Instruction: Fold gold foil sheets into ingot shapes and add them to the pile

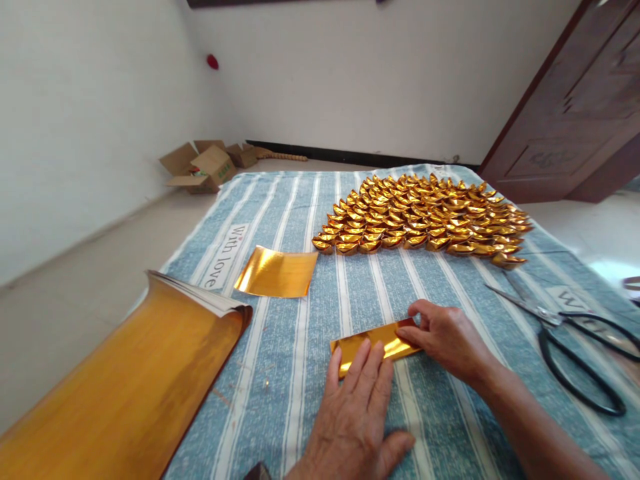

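With the left hand (357, 393) spread flat on the folded gold foil strip (373, 345) lying on the striped cloth (300, 373), the right hand (445, 333), pinching its far end, should crease slowly, keeping edges aligned.

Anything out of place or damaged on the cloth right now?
Nothing stands out. Both hands, left hand and right hand, press the folded gold strip flat. The gold ingots sit in tidy rows, and the scissors lie clear to the right.
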A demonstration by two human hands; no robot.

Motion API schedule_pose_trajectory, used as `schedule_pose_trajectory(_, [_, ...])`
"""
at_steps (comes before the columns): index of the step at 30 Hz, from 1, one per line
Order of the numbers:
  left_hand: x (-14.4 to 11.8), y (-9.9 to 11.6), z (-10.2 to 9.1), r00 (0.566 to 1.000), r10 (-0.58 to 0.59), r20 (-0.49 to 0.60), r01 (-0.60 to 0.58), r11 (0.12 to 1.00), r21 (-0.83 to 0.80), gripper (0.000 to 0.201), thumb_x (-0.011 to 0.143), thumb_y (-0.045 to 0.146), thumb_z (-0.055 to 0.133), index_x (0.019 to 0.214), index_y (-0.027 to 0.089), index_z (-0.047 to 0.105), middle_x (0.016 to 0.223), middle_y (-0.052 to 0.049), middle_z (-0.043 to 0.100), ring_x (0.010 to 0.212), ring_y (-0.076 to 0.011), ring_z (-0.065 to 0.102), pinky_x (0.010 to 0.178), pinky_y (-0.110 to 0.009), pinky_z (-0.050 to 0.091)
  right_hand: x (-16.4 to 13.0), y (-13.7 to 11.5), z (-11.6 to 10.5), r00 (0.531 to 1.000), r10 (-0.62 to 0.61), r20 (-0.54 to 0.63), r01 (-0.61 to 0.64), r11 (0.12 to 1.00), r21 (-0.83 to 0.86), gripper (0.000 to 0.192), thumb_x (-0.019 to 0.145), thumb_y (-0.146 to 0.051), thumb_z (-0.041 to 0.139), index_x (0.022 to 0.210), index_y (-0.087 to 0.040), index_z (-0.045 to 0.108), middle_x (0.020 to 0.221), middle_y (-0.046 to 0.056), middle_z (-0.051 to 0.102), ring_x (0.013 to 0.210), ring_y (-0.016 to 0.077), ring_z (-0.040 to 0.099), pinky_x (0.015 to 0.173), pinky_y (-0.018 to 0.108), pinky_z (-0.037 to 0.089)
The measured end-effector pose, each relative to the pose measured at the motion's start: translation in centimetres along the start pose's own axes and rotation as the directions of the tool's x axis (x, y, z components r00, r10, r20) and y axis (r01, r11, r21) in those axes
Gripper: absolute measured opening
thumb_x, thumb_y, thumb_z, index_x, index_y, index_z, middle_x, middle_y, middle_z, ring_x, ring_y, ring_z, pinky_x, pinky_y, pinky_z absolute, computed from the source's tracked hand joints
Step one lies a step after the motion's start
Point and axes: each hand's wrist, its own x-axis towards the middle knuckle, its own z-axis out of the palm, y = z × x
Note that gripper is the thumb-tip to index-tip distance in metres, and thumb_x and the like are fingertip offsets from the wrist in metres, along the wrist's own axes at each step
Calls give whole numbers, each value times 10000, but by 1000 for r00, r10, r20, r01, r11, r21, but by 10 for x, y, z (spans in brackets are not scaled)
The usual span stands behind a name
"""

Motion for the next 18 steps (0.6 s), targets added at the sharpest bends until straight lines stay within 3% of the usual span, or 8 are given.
schedule_pose_trajectory(9, [-1, 1, 2, 999, -35, 1, 35, 999, 8, 693, 836, 443, 639, 1378, 73, 415, 1430, -251, 450, 1359, -400, 370, 1008, -642, 388, 1, -2, -2, 999, 24, 28, -24, 1000, -18, 149, 779, -349, 640, 855, -221, 641, 592, -9, 600, 557, 154, 548, 534, 257, 315])
schedule_pose_trajectory(18, [-3, 2, 3, 998, -55, -11, 55, 998, 16, 714, 829, 467, 653, 1383, 83, 419, 1448, -263, 419, 1370, -417, 343, 1014, -633, 394, -3, -7, -1, 998, -23, -64, 12, 985, -175, 170, 775, -366, 648, 846, -217, 609, 624, 6, 646, 578, 176, 587, 530, 258, 278])
